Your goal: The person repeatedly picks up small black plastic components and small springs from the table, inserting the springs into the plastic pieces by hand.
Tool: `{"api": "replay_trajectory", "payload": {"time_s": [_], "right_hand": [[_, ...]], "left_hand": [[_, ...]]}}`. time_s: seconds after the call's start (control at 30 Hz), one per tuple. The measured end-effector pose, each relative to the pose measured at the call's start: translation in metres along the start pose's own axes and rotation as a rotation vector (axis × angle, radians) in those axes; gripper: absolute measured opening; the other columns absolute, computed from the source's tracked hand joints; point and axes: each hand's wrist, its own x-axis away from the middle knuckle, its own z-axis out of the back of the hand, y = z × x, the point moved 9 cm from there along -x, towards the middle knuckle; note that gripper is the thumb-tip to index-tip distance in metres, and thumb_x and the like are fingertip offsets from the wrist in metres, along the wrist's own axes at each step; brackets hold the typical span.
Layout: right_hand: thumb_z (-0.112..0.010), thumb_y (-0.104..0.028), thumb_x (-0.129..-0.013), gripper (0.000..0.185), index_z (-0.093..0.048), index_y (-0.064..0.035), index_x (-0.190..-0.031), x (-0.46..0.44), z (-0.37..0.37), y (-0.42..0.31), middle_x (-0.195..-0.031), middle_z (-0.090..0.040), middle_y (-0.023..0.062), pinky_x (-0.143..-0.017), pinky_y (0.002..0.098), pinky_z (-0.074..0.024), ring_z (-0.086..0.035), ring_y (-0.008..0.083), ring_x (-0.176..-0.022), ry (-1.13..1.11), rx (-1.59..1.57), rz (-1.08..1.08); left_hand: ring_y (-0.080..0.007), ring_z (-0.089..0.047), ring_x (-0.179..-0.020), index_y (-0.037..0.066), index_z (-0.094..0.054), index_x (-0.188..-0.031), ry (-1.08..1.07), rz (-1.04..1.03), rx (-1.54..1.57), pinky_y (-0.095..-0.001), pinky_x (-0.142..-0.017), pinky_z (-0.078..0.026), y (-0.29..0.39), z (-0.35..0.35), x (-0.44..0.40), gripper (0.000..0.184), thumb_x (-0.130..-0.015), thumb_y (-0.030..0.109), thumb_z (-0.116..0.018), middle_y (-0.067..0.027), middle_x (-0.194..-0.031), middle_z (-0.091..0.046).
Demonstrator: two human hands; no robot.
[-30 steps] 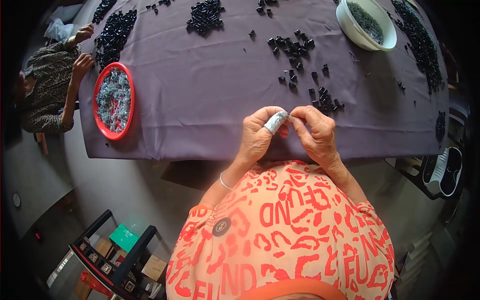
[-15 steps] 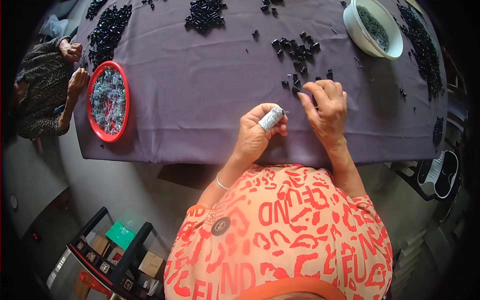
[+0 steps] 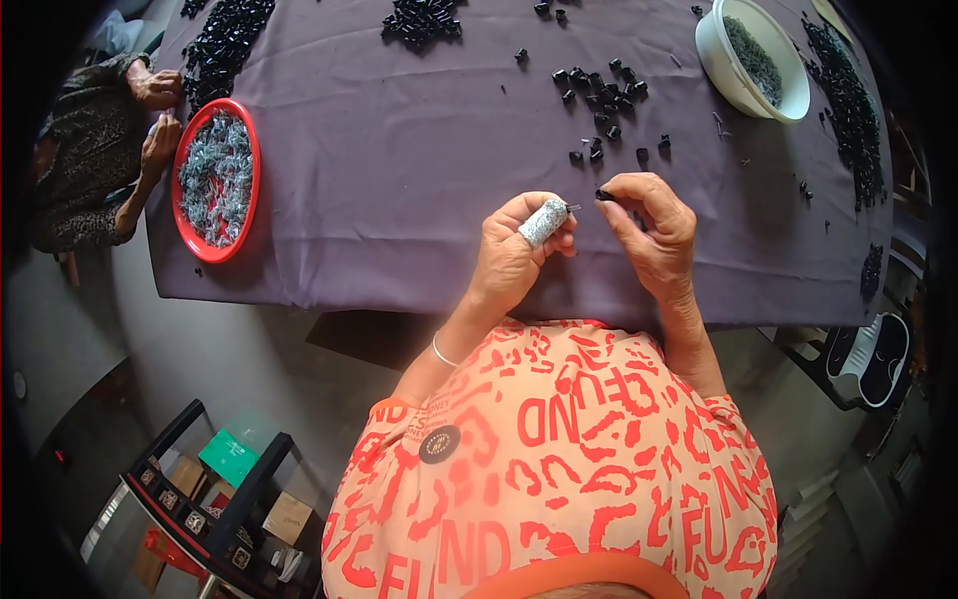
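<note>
My left hand (image 3: 514, 250) is closed near the table's front edge, its thumb wrapped in pale speckled tape (image 3: 543, 223). From its fingertips sticks a small thin metal piece (image 3: 572, 208) with something dark at its base. Just to the right, my right hand (image 3: 654, 225) pinches a small black part (image 3: 604, 195) between thumb and index finger. The two hands are apart. Loose black parts (image 3: 604, 92) lie on the purple cloth (image 3: 399, 190) beyond my right hand.
A red tray (image 3: 257, 180) of small clear or metallic pieces stands at left, near a person's hands (image 3: 155, 90). A white bowl (image 3: 714, 60) of small grey pieces is at upper right. Black piles (image 3: 424, 22) lie along the far side. A shelf (image 3: 200, 519) stands on the floor.
My right hand left my left hand, reached out to the black parts, and has come back partway with one in its fingers. My left hand stayed closed. The view shifted slightly.
</note>
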Motion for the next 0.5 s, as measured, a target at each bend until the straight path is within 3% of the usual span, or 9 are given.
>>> {"api": "replay_trajectory", "payload": {"time_s": [0.1, 0.5], "right_hand": [[-0.069, 0.006, -0.083, 0.017, -0.063, -0.0002, -0.097, 0.013, -0.006, 0.017, -0.091, -0.065, 0.0035, -0.074, 0.0225, -0.0531, -0.066, 0.0095, -0.081, 0.003, -0.414, -0.201], [-0.064, 0.006, -0.088, 0.017, -0.063, 0.0017, -0.104, 0.031, -0.004, 0.003, -0.095, -0.065, 0.0029, -0.078, 0.0230, -0.0537, -0.065, 0.0102, -0.085, -0.012, -0.627, -0.252]], "left_hand": [[-0.0119, -0.064, -0.076, 0.002, -0.063, -0.104, 0.003, -0.002, -0.025, -0.0280, -0.070, -0.054, -0.001, 0.002, 0.002, 0.014, -0.096, 0.013, -0.061, -0.0064, -0.091, -0.066], [-0.0112, -0.064, -0.075, 0.001, -0.063, -0.102, -0.039, -0.091, -0.189, -0.0265, -0.068, -0.054, 0.014, -0.021, 0.016, 0.015, -0.096, 0.015, -0.062, -0.0061, -0.089, -0.068]]}}
